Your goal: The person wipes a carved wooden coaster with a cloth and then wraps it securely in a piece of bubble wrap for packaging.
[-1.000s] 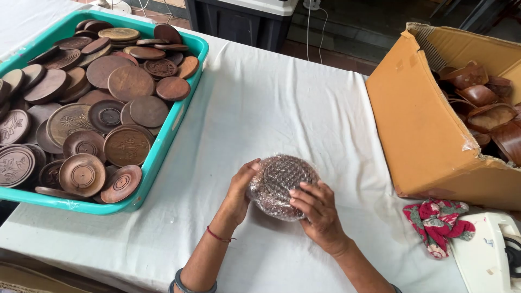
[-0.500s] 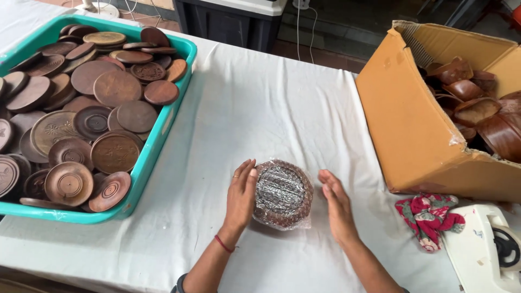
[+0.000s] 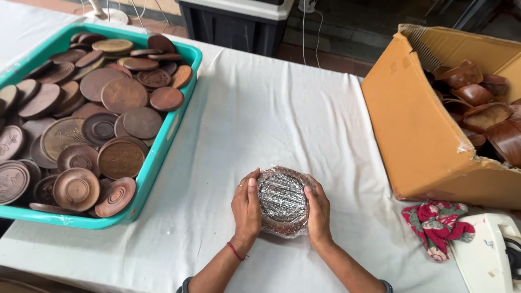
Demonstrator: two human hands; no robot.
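A bubble-wrapped round disc (image 3: pixel 282 201) rests on the white-clothed desk (image 3: pixel 282 108), low of centre, cupped between both hands. The left hand (image 3: pixel 247 209) presses flat against its 9 o'clock edge, fingers together; the right hand (image 3: pixel 318 214) curls around the 3 o'clock edge, thumb on the wrap. A teal tray (image 3: pixel 163 152) of brown wooden discs (image 3: pixel 122 95) sits at 10 o'clock, a cardboard box (image 3: pixel 423 130) of wooden bowls at 2 o'clock, a red patterned cloth (image 3: pixel 437 228) at 4 o'clock. The loose wrap looks liable to spring open if either palm lifts, since nothing visible fastens it. Half a second earlier the right hand lay open beside the disc; it has since closed onto it.
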